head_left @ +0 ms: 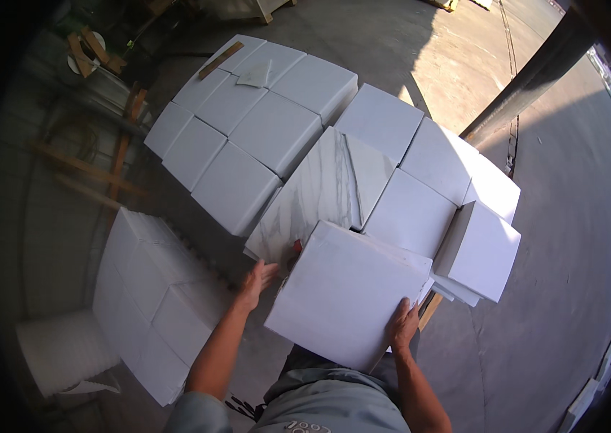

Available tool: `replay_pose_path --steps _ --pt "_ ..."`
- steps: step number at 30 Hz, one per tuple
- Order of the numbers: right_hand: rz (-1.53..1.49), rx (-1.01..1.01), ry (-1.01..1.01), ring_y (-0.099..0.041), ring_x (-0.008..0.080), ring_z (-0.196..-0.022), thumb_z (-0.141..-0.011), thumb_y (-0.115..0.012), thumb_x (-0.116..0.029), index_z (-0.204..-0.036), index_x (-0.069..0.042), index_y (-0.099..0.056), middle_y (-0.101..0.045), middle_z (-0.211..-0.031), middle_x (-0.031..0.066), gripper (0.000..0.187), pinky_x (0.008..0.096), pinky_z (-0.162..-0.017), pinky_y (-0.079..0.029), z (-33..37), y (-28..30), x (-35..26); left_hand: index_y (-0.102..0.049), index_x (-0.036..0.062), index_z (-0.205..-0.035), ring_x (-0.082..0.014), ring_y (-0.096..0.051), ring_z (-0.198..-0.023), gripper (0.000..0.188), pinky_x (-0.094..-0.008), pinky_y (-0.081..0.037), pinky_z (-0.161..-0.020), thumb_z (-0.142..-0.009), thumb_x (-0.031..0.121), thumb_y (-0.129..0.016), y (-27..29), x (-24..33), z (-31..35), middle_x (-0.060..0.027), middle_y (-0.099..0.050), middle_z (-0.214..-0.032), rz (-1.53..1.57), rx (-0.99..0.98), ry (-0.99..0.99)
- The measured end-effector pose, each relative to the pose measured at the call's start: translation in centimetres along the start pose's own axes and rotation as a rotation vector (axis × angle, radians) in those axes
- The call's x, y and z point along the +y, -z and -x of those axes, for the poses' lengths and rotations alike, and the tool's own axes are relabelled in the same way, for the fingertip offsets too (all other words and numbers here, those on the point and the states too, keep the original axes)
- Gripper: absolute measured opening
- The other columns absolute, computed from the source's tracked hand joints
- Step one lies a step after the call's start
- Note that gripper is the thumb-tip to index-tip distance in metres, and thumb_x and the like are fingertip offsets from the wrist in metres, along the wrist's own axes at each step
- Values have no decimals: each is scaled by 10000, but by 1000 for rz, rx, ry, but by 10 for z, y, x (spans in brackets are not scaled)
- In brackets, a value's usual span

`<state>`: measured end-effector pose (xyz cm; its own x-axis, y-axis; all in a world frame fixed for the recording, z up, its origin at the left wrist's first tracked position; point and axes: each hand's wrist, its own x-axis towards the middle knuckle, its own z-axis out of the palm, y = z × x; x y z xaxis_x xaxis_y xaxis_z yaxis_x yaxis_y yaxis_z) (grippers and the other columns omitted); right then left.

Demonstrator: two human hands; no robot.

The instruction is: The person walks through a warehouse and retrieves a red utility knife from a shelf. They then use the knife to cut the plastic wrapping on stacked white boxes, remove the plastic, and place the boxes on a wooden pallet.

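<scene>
A large white square box-like piece (349,292) is tilted in front of my body, its near edge close to my waist. My right hand (405,325) grips its right edge, thumb on top and the other fingers hidden below. My left hand (255,285) is off to the left of the piece, fingers stretched out, with nothing in it. Just beyond lies a white marble-patterned tile (313,191) with grey veins, beside a narrower veined piece (372,169). A small red thing (297,246), too small to name, shows at the white piece's far-left edge.
White square stacks stand in a block at the far left (248,123) and at the right (414,209). A tilted white box (482,249) rests at the right edge. More white stacks (154,289) and a white roll (64,353) stand left. A dark post (529,76) rises far right.
</scene>
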<state>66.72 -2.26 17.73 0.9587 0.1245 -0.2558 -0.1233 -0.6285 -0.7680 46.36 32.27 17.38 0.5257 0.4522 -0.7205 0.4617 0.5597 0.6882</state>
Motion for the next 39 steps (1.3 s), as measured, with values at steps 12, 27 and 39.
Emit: replay_pose_path --steps 12,27,39 --pt "-96 8 37 -623 336 -879 -1017 -403 -425 -1194 47 -554 -663 -983 220 526 419 -811 -474 -7 -7 17 -406 26 -1455 -198 -553 -1141 544 -320 -421 -1003 -1001 295 -537 -30 -7 28 -115 -607 -1262 -26 -250 -172" --pt "28 -46 66 -512 213 -945 -1050 -349 -449 -1117 84 -533 -586 -1050 166 568 357 -883 -418 -6 -1 27 -529 -12 -1355 -209 -544 -1216 533 -317 -404 -1042 -1019 395 -455 13 -42 71 -132 -601 -1296 124 -195 -185" --pt "162 -42 62 -489 209 -1027 -1039 -332 -519 -1182 74 -510 -556 -1115 135 636 348 -963 -391 -18 14 52 -491 11 -1360 -314 -553 -1234 413 -362 -445 -1039 -951 35 -546 -17 -60 61 -185 -543 -1348 -169 9 -473"
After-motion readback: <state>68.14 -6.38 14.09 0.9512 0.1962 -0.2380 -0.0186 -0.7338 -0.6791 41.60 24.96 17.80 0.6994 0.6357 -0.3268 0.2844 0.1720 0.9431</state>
